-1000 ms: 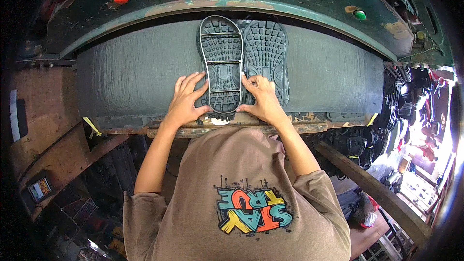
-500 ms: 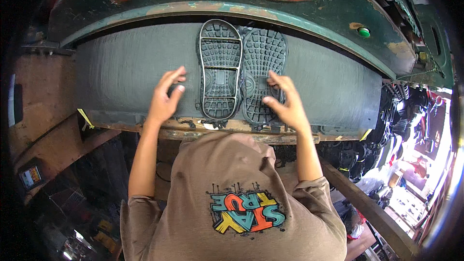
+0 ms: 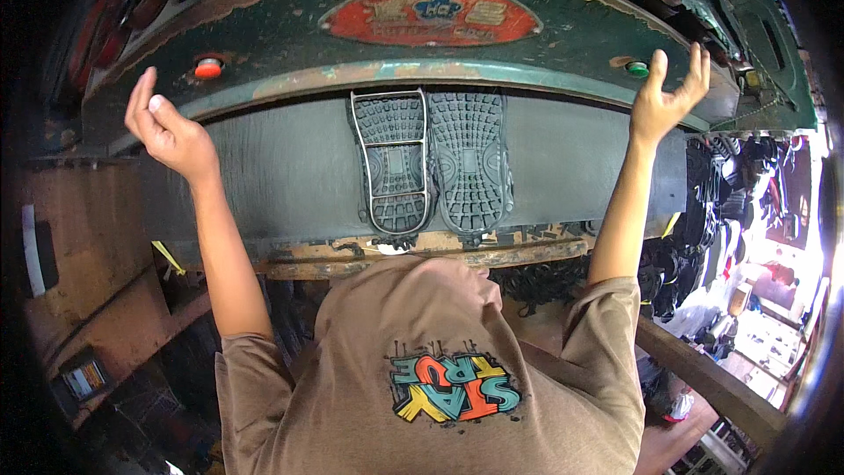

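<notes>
A metal sole-shaped cutting die (image 3: pixel 425 154) with crossbars rests over the left-hand part of the black treaded rubber soles. Beside it, the right sole (image 3: pixel 469 158) lies uncovered. Both are on the grey board of a green press, their far ends close to its beam. My left hand (image 3: pixel 176 134) is raised at the left, just below and outside the red button (image 3: pixel 208 69), loosely curled and holding nothing. Up at the right, my right hand (image 3: pixel 665 107) has its thumb and fingers apart, the thumb by the green button (image 3: pixel 637 69). Whether either hand touches the press cannot be told.
The press's green beam (image 3: pixel 580 35) spans the far side, above the grey board (image 3: pixel 281 158). A worn wooden edge (image 3: pixel 519 252) runs along the near side. Dark hanging items (image 3: pixel 699 211) crowd the right, and a wooden rail (image 3: pixel 712 378) slopes below them.
Both hands have left the area around the soles and moved outward and up toward the two buttons. My view has tilted upward a little. The die stays on the left sole.
</notes>
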Motion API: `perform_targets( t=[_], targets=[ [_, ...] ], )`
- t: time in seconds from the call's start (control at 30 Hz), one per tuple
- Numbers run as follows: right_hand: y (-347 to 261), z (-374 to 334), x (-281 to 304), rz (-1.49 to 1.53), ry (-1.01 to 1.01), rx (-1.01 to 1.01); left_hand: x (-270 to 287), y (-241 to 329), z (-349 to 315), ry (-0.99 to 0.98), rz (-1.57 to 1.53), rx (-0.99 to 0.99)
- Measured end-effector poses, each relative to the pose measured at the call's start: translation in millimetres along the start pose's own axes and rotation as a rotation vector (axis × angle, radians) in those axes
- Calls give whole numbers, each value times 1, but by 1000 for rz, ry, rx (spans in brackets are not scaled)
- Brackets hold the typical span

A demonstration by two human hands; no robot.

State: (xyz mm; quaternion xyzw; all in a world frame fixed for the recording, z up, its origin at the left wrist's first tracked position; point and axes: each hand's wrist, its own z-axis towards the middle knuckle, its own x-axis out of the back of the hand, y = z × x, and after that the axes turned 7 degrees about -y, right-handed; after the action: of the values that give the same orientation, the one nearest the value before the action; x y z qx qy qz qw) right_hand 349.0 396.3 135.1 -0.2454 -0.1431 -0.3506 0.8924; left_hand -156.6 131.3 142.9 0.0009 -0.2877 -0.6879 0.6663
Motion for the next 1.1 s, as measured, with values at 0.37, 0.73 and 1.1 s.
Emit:
perform_targets(
  t=[0.37,0.73,1.1],
  targets=[
    [64,70,-106,-142,280,175,-123,-50,92,217,259,-234],
    [80,97,-123,-180,387,149,-151,-43,112,275,277,-270],
    [81,103,-122,-230,362,89,-151,-35,121,233,305,-244]
  ],
)
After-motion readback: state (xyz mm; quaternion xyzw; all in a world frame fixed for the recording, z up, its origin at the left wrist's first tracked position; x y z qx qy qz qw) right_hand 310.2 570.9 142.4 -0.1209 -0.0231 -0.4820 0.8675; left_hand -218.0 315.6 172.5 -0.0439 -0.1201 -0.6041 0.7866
